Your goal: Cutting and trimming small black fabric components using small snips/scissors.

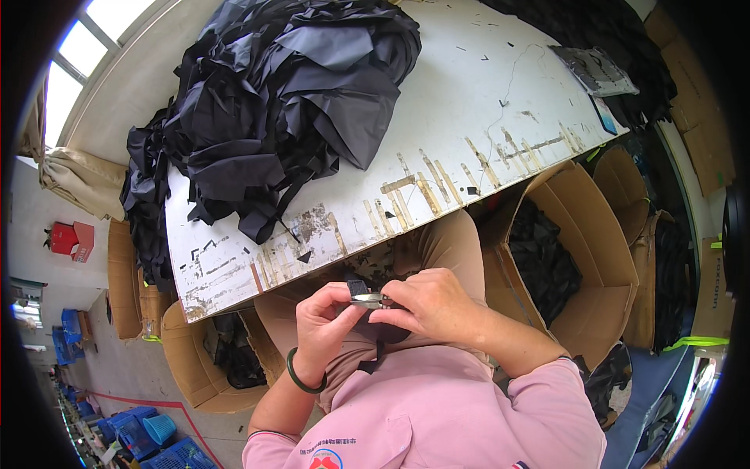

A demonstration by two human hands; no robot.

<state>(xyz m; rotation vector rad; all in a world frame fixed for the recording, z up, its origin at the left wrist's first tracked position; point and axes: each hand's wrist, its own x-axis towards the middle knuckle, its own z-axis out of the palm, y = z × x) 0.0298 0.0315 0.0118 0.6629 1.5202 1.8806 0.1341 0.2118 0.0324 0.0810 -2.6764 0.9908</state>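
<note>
Left hand: I see this hand with thumb and fingers closed in a pinch, holding what looks like a black strap by its edge.
Right hand: this hand is curled, thumb and forefinger gripping a small metal piece; from here I cannot tell whether it is a tool or a fitting.
Strap and metal: they meet between the two sets of fingertips, above the lap.
Good handling: I would judge that a firm left pinch close to the metal, slack taken out and small right-hand movements serve best, with fingertips clear of any edge.
Dangling end: one black end hangs just below the hands; whether it belongs to the strap, I cannot tell.
Table: one white table, beyond both hands.
Black fabric: one big heap beyond the left hand; its pieces overlap too much to count.
Near cartons: I count two, one left carton and one right carton, each beside its hand and holding black material.
Bangle: one, dark green, on the left wrist.
</note>
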